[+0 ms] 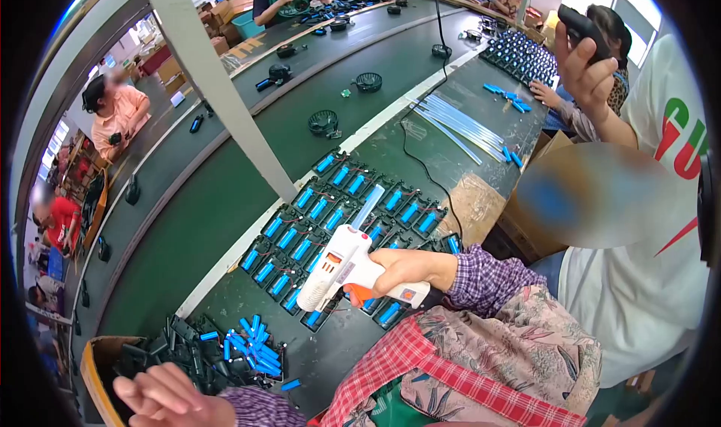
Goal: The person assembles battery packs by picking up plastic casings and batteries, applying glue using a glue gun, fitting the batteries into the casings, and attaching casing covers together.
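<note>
My right hand (394, 271) is wrapped round the handle of a white glue gun (334, 269) with an orange trigger, a clear glue stick (368, 207) standing out of its back. The gun is over rows of black casings, each holding a blue battery (288, 238). At the bottom left my left hand (169, 397) has its fingers apart and holds nothing. It is in front of a box (96, 374) of black parts, near a pile of loose blue batteries (251, 348).
Clear glue sticks (462, 126) lie further up the bench, beside a black cable (420, 164). A grey post (225, 89) rises at the left. A green conveyor (203, 232) carries small fans (323, 123). A co-worker in a white shirt (631, 284) stands close at the right.
</note>
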### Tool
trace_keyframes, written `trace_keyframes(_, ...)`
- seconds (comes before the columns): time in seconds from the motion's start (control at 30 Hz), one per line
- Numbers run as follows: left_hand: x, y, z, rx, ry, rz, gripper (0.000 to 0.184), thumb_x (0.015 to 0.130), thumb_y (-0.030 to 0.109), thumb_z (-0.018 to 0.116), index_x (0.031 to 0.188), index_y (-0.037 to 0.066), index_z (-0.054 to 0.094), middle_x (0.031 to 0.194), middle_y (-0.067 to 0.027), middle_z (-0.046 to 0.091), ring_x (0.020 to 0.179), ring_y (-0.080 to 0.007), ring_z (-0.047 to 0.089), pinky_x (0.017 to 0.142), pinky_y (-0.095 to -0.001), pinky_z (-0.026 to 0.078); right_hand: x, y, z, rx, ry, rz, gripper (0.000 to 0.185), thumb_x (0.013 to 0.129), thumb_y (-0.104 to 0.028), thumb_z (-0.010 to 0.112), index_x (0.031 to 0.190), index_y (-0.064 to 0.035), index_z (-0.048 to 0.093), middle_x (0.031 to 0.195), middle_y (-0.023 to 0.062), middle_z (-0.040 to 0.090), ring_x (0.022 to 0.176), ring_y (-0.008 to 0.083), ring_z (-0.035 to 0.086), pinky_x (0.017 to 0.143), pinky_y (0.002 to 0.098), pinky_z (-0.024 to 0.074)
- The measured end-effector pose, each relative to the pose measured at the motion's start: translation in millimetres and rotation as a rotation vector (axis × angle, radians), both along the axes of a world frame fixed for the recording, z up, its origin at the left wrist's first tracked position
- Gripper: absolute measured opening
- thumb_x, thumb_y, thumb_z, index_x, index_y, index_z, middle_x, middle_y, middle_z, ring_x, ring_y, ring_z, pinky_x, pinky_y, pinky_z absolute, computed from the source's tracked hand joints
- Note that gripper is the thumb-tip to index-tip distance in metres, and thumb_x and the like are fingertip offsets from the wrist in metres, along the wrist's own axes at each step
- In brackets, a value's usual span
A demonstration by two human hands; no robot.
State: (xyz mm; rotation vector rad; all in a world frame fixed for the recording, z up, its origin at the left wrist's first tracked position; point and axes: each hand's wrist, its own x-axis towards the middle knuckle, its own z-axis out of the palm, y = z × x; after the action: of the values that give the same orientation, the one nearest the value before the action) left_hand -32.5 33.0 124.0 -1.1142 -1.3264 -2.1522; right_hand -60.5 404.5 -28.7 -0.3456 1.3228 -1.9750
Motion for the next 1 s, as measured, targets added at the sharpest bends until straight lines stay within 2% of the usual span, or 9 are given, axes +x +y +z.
trace_keyframes(0.07,9.1,8.6,-20.1,0.088,-0.136,0.066,0.031,0.11,0.031,0.045,0.111,0.0,0.05,0.067,-0.0046,0.05,0.055,-0.0107,0.037,0.052,-0.0251,0.03,2.0,-1.9,-0.2,-0.01,-0.017,-0.028,0.042,0.075,-0.006,0.067,0.115,0.0059,0.066,0.109,0.0137,0.072,0.103,0.0234,0.068,0.095,0.0358,0.0514)
trace_keyframes(0.33,45.9,51.6,-113.7,-0.099,-0.702,0.372,0.022,0.107,0.021,0.049,0.092,0.005,0.052,0.061,-0.0016,0.047,0.047,-0.0096,0.042,0.043,-0.0238,0.035,3.7,-3.5,2.6,-0.119,-0.059,-0.043,0.052,0.075,-0.001,0.064,0.126,0.0096,0.057,0.113,0.0169,0.07,0.108,0.0262,0.068,0.099,0.0378,0.05)
trace_keyframes(0.47,71.7,67.6,-164.0,-0.183,-1.002,0.238,0.017,0.102,0.011,0.056,0.086,0.005,0.052,0.061,-0.0044,0.051,0.049,-0.013,0.049,0.046,-0.0267,0.041,9.2,0.0,-2.4,-0.201,-0.045,-0.037,0.057,0.076,-0.001,0.065,0.131,0.0087,0.054,0.116,0.0166,0.07,0.11,0.0261,0.067,0.101,0.0377,0.0493)
trace_keyframes(0.5,73.1,69.8,-170.0,-0.156,-1.014,0.28,0.017,0.102,0.011,0.056,0.086,0.005,0.052,0.061,-0.0044,0.051,0.049,-0.013,0.049,0.046,-0.0267,0.041,14.9,7.1,-0.4,-0.054,-0.071,-0.123,0.06,0.077,-0.001,0.067,0.135,0.0071,0.052,0.118,0.0159,0.07,0.11,0.0256,0.067,0.102,0.0375,0.0488)
trace_keyframes(0.57,81.4,61.9,-172.4,-0.242,-1.04,0.02,0.027,0.099,0.021,0.064,0.111,-0.003,0.061,0.089,-0.0121,0.066,0.076,-0.0164,0.063,0.065,-0.0294,0.049,12.6,4.4,7.2,0.013,-0.137,-0.2,0.067,0.077,-0.003,0.071,0.14,0.0043,0.05,0.121,0.0147,0.069,0.111,0.0243,0.067,0.103,0.0371,0.0483)
trace_keyframes(0.6,75.1,73.5,-154.9,-0.228,-0.992,0.07,0.007,0.1,0.004,0.058,0.095,0.0,0.061,0.073,-0.004,0.061,0.064,-0.0097,0.057,0.056,-0.0251,0.044,19.0,5.4,11.2,-0.051,-0.211,-0.24,0.071,0.076,-0.005,0.074,0.142,0.003,0.049,0.122,0.0142,0.068,0.111,0.0236,0.067,0.103,0.0369,0.0482)
trace_keyframes(0.7,65.9,77.0,-143.3,-0.367,-0.982,0.064,0.01,0.102,0.008,0.059,0.093,0.003,0.058,0.074,-0.0029,0.058,0.063,-0.0084,0.053,0.057,-0.0244,0.042,10.6,0.2,22.8,-0.096,-0.066,-0.19,0.074,0.072,-0.012,0.077,0.137,0.01,0.048,0.116,0.0236,0.068,0.109,0.0354,0.068,0.1,0.0466,0.0503)
trace_keyframes(0.8,59.6,80.9,-139.1,-0.463,-0.913,0.104,0.02,0.103,0.017,0.061,0.087,0.006,0.059,0.066,0.0045,0.053,0.061,-0.0037,0.049,0.055,-0.0238,0.038,9.1,-2.3,20.9,-0.08,-0.045,-0.222,0.07,0.067,-0.007,0.067,0.131,0.0137,0.049,0.11,0.0211,0.065,0.098,0.037,0.069,0.09,0.0535,0.0562)
trace_keyframes(1.0,60.4,77.6,-143.5,-0.423,-1.018,0.126,0.025,0.1,0.019,0.066,0.079,0.008,0.059,0.067,0.0056,0.057,0.063,-0.0022,0.05,0.057,-0.0225,0.038,15.5,-20.0,37.7,-0.064,-0.085,-0.356,0.063,0.067,-0.006,0.063,0.126,0.0127,0.053,0.108,0.0224,0.067,0.101,0.0352,0.068,0.092,0.0486,0.0544)
